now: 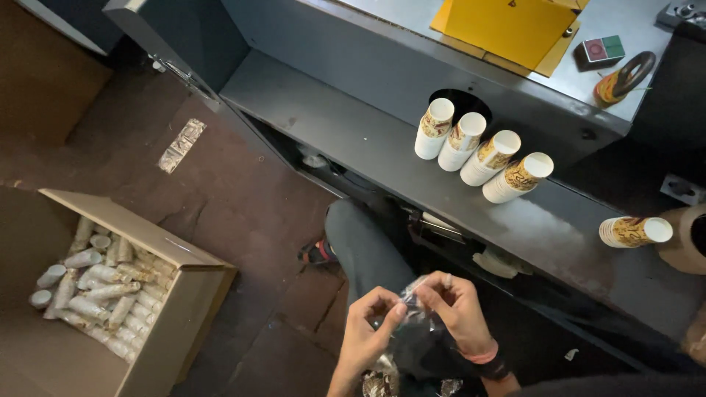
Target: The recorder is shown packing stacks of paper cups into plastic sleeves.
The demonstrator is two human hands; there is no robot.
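Pinching a clear plastic bag (412,312) between them, left hand (368,331) and right hand (456,309) each keep a closed grip on it.

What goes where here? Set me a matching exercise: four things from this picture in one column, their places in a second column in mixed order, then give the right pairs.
Things:
1. clear plastic bag
2. cardboard box
3. yellow panel
4. row of four paper cup stacks

Places:
A. on the floor at the left, filled with wrapped cup stacks
B. on the grey machine ledge, below a round opening
C. pinched between the left hand and right hand
D. on top of the machine, at the upper edge of the view

Pairs: 1-C, 2-A, 3-D, 4-B
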